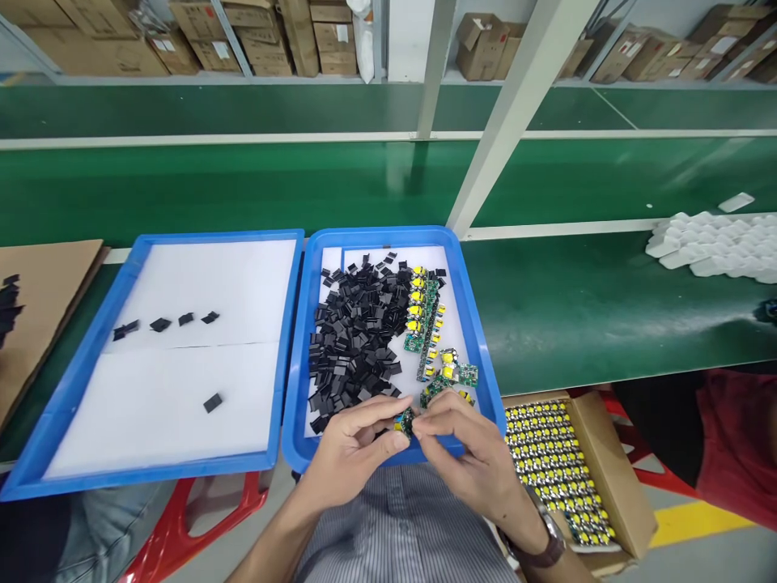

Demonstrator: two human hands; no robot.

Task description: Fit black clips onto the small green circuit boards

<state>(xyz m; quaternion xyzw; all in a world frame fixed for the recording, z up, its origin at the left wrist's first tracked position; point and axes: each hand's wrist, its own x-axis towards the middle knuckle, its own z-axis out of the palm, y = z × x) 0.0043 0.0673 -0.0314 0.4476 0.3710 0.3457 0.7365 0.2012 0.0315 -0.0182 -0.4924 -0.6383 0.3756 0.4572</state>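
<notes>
Over the near edge of the blue tray (479, 340), my left hand (358, 445) pinches a small green circuit board with a yellow part (403, 422) between thumb and fingers. My right hand (464, 437) has its thumb and fingertips closed at the board's right side. A heap of black plastic pieces (358, 324) fills the tray's left half. Strips of green boards with yellow components (425, 316) lie on the right side, and a few loose boards (449, 374) rest just beyond my right hand.
At left, a second blue-rimmed tray (210, 465) holds several black pieces. An open carton (625, 486) of yellow-topped boards stands low at right. A slanted white post (515, 121) rises behind the tray. People sit on both sides; white honeycomb-like trays (716, 247) lie far right.
</notes>
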